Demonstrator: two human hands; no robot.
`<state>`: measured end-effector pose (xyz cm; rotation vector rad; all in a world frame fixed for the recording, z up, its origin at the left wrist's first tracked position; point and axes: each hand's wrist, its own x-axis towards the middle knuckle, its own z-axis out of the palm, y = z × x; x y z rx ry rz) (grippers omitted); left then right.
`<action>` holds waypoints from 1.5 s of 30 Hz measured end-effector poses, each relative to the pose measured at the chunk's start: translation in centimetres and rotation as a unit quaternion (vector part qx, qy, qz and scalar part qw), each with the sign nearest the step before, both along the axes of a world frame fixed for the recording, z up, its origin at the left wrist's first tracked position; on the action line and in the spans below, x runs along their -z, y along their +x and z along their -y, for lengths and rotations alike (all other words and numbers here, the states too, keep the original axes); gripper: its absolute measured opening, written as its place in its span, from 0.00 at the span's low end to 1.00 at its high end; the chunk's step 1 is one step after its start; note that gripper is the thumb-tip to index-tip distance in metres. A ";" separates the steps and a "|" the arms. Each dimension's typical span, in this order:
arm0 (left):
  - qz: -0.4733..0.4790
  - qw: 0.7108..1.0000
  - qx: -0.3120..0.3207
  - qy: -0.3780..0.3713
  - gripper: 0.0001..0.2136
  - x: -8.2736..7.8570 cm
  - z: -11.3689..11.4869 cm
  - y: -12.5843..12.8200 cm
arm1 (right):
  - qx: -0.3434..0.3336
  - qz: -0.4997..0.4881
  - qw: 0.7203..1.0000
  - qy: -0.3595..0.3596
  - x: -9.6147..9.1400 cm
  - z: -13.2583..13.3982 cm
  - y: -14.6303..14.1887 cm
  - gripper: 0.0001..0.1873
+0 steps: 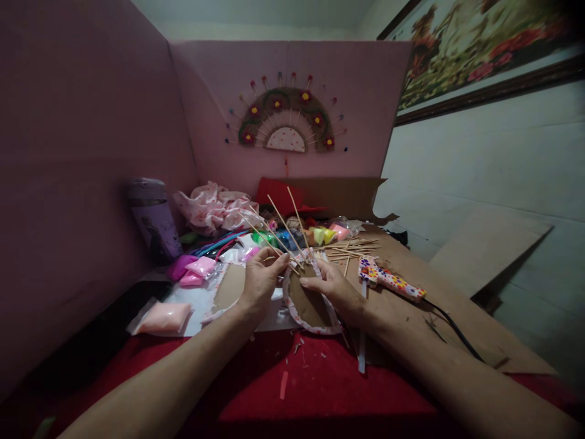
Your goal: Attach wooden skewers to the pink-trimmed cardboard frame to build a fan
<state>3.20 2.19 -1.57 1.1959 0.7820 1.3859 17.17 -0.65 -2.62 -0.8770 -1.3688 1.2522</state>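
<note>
My left hand point(262, 277) pinches a thin wooden skewer point(259, 233) between thumb and fingertips, its lower end at the upper part of a cardboard piece point(311, 308). That piece is rounded, bare brown on this face, and edged with pink-and-white patterned fabric. My right hand point(336, 286) grips it along its right edge, thumb on the cardboard face. Several skewers fan upward from its top; how they are fixed is hidden by my fingers. A second fabric-edged cardboard piece point(231, 286) lies left of it, partly behind my left hand.
At right, a flower-patterned glue gun point(388, 281) with a black cord rests on cardboard point(439, 305). Loose skewers point(356, 247) lie behind it. Bagged coloured clay point(163, 317), crumpled fabric point(214, 207) and a purple tumbler point(155, 219) stand left. A decorated half-round fan point(286, 139) hangs on the pink panel.
</note>
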 end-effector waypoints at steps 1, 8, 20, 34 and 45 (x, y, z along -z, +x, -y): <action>-0.002 1.000 0.000 0.001 0.14 0.0 0.0 0.0 | -0.002 -0.003 1.000 0.000 0.0 0.0 0.0 0.15; -0.009 1.000 0.004 0.010 0.13 0.2 -0.2 0.0 | 0.007 0.001 1.000 -0.014 -0.2 0.2 -0.1 0.17; 0.011 1.000 -0.013 0.013 0.13 0.0 -0.1 0.0 | 0.017 -0.019 1.000 0.004 0.0 0.4 -0.2 0.18; 0.013 1.000 -0.008 0.016 0.14 0.1 -0.3 -0.1 | 0.009 -0.027 1.000 -0.005 0.2 0.3 -0.1 0.19; 0.017 1.000 -0.008 0.005 0.14 -0.1 -0.1 0.0 | 0.004 -0.023 1.000 -0.007 0.3 0.3 -0.1 0.19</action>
